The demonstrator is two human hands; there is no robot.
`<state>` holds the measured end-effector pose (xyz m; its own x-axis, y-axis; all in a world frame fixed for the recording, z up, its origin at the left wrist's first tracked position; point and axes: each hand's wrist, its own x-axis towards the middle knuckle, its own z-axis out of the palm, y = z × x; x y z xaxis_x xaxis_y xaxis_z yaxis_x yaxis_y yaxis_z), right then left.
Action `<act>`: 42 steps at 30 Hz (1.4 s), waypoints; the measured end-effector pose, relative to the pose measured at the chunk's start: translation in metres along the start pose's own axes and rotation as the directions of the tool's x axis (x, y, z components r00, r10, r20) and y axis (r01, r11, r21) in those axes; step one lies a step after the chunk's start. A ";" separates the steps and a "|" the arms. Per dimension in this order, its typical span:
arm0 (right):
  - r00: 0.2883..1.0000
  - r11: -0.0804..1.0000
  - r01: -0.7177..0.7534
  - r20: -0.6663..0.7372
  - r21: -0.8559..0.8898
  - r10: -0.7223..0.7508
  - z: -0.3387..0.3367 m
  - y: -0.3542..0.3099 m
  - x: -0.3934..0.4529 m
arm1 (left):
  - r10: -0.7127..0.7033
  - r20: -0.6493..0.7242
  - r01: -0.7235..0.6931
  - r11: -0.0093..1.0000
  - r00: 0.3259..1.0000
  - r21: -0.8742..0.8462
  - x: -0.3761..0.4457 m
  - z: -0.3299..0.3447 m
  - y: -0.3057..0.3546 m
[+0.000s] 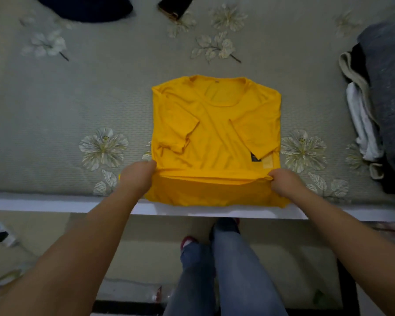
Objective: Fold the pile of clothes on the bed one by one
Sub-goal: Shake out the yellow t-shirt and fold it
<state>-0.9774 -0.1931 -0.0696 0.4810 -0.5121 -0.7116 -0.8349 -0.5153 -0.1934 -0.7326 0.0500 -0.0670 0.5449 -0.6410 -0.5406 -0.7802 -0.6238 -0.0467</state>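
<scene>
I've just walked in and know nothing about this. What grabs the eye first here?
The bright yellow T-shirt in the middle of the flowered bed, sleeves folded in. The left hand and right hand pinch its near edge at the bed's rim. A pile of clothes lies at the right.

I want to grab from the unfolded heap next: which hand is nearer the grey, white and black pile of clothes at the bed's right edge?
Right. The right hand grips the yellow T-shirt's right edge, nearer the pile of clothes; the left hand grips the far left edge.

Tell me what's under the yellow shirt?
The yellow cotton T-shirt lies on the grey flowered bedspread. Its lower part overhangs the white bed edge. Whatever the shirt covers is hidden.
</scene>
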 end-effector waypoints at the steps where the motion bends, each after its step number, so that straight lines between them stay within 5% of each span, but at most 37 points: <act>1: 0.995 0.999 -0.006 -0.104 0.040 0.010 -0.013 -0.001 0.004 | -0.027 -0.082 0.022 0.998 0.996 -0.058 0.008 -0.010 0.001; 6: 0.885 0.992 -0.038 -0.458 0.118 0.088 -0.076 -0.014 0.041 | -0.220 -0.367 0.106 0.946 0.904 -0.307 0.064 -0.065 0.007; 17: 0.927 0.986 -0.162 -0.338 0.031 0.162 -0.176 -0.040 0.177 | -0.353 -0.303 0.280 0.924 0.885 -0.260 0.207 -0.118 -0.004; 21: 0.923 0.971 -0.239 -0.305 0.030 0.236 -0.181 -0.036 0.213 | -0.336 -0.300 0.252 0.924 0.893 -0.286 0.236 -0.111 -0.012; 36: 0.781 0.936 -0.353 -0.557 -0.019 0.283 -0.173 -0.013 0.279 | -0.260 -0.213 0.214 0.952 0.942 -0.219 0.317 -0.105 -0.013; 42: 0.820 0.975 -0.201 -0.528 0.094 0.220 -0.126 -0.020 0.259 | 0.115 -0.356 -0.184 0.969 0.927 -0.167 0.287 -0.083 0.029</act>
<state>-0.8025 -0.4025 -0.1652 0.3522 -0.8962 -0.2699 -0.9359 -0.3350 -0.1088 -0.5731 -0.1890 -0.1533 0.5253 -0.8252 -0.2078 -0.8046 -0.5611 0.1945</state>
